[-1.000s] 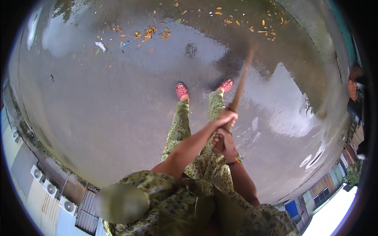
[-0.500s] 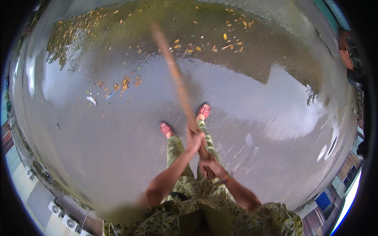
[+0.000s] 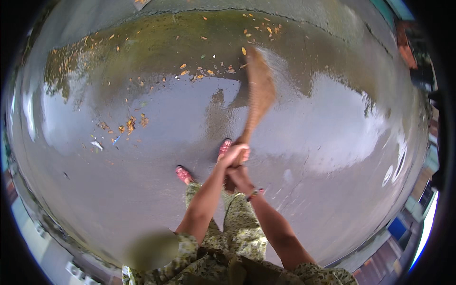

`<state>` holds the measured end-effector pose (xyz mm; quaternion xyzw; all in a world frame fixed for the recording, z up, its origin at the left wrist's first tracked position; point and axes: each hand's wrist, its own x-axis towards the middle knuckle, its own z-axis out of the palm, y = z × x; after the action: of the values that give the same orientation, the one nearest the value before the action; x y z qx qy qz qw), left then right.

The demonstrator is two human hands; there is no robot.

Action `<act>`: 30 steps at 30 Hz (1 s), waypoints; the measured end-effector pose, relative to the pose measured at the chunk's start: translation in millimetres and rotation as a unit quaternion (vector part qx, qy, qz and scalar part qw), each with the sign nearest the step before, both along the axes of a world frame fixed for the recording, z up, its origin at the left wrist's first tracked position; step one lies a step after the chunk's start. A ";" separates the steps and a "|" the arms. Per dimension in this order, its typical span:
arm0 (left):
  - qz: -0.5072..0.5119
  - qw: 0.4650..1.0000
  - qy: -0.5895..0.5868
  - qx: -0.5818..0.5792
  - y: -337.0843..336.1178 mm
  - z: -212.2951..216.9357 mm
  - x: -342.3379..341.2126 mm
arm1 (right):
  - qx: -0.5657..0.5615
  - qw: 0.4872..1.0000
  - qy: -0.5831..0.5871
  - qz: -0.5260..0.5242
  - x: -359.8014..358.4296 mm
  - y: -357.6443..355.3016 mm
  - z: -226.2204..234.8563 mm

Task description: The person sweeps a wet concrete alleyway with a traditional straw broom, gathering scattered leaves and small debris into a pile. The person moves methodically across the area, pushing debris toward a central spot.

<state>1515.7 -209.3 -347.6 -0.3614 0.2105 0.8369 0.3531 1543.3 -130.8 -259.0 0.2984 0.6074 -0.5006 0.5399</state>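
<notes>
- Two bare hands close around one broom (image 3: 261, 88): the left hand (image 3: 234, 154) wraps the upper part of its grip, and the right hand (image 3: 241, 178) curls round the lower end, just beside it.
- The broom points away from the body, its head over a shallow puddle (image 3: 190, 99); blur hides whether the tips touch the water.
- One yellow leaf (image 3: 243, 51) lies just beside the broom's tip, and a loose line of small leaves (image 3: 206, 73) spreads to the left of its head.
- Farther left, near one another, are a clump of orange-brown leaves (image 3: 130, 123), a thin blue strip (image 3: 117, 139) and a crumpled white scrap (image 3: 97, 145).
- The broom is brown and fibrous, narrow at the grip, widening into a curved, blade-like fan.
- The puddle is glossy, mirroring pale sky and dark outlines, greenish toward its far edge; the grey pavement (image 3: 118, 199) around it looks hard and damp.
- Red sandals (image 3: 184, 174) and patterned green trousers (image 3: 242, 228) show below; a colourful bracelet (image 3: 255, 194) circles the right wrist.
- At the rim, a blue panel (image 3: 397, 228) stands to the lower right.
</notes>
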 end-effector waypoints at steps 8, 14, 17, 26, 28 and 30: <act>0.269 0.885 -0.193 -0.329 -118.0 51.1 103.7 | -0.262 0.935 -0.084 0.226 33.9 -67.7 2.9; 0.222 0.883 -0.100 -0.400 -41.5 124.3 42.4 | -0.253 0.959 -0.091 0.085 -13.2 9.2 95.6; 0.148 0.949 -0.031 -0.276 21.3 137.6 27.8 | -0.215 0.972 -0.053 -0.078 6.9 57.4 125.8; -0.199 0.976 0.084 -0.031 174.0 57.1 -127.0 | -0.089 0.855 -0.031 -0.511 -84.1 124.6 65.4; -0.209 0.967 0.121 -0.079 163.6 17.0 -167.5 | -0.109 0.849 -0.027 -0.517 -131.4 110.7 36.6; -0.176 0.974 0.117 -0.077 133.0 0.4 -204.5 | -0.085 0.883 0.019 -0.461 -161.8 93.3 4.8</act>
<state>1311.1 -76.3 -347.2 -0.2439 0.3743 0.7794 0.4392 1381.6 -37.5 -254.2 0.4878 0.3670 -0.7482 0.2601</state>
